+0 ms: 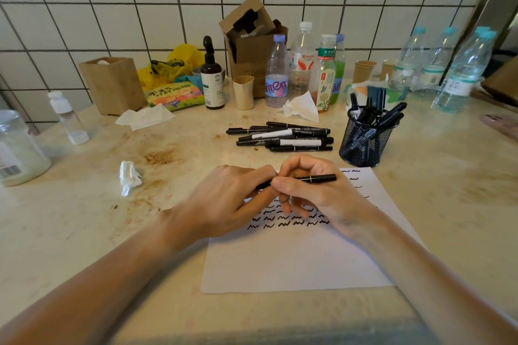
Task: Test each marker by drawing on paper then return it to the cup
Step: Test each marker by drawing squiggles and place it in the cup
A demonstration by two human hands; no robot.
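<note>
From the head view, your right hand (316,193) is curled round a black marker (314,178), which lies nearly level above the paper (294,260), its tail pointing toward the mesh cup (364,140). Your left hand (224,202) meets it at the other end, fingers pinched on what looks like the cap, though the joint between cap and barrel is hidden behind your fingers, so you cannot tell whether the cap is on or coming off. Rows of squiggles already fill the upper part of the sheet beneath both hands. A pile of markers (283,137) lies on the desk (84,232) just left of the cup, which holds several more. The risk here is likely smearing: your left fingers rest close to fresh ink and could drag it. A sharp tug on the cap might also jerk the tip across your skin. Mixing this marker back into the pile instead of the cup would cost you a retest.
</note>
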